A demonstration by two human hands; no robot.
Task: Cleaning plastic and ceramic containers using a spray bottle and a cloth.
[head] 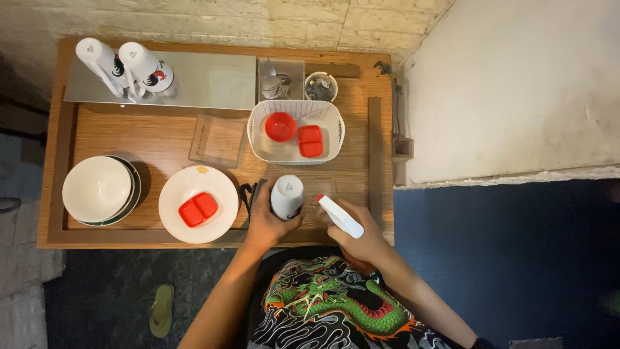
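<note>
Wooden table (161, 139) with raised rim sat against a pale brick wall (226, 19); a steel tray (206, 81) lay along its back edge. To the right, a whitish plastered surface (516, 84), scuffed and stained, met a dark blue surface (504, 258) below it. Floor under the table's near edge was dark (116, 291), with grey paving (22, 291) at the far left. A green sandal (161, 310) lay on the dark floor. Light was even, soft, from above.
</note>
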